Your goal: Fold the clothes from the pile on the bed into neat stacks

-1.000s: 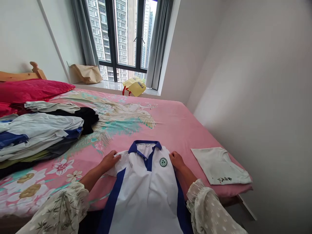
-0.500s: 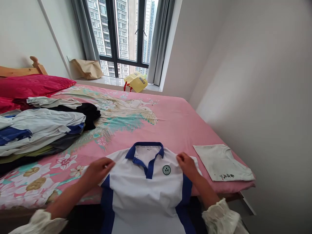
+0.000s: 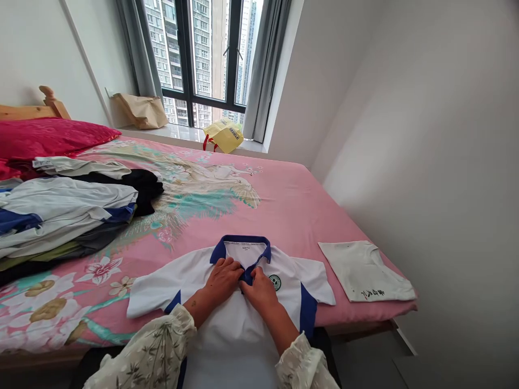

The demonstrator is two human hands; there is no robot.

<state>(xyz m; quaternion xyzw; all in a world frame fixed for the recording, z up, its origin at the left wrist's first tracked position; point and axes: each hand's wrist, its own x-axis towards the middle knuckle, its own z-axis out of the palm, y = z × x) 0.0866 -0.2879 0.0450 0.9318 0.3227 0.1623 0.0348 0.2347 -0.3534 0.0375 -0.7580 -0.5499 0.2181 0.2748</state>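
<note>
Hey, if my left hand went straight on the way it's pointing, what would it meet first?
Your left hand would probably meet the blue placket of the white shirt, right by its fingers; whether they already touch it isn't clear.

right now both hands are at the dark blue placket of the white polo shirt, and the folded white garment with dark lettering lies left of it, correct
Not quite: the folded white garment with dark lettering lies right of the white polo shirt, as the head view shows. The left hand and right hand are at the dark blue placket.
</note>
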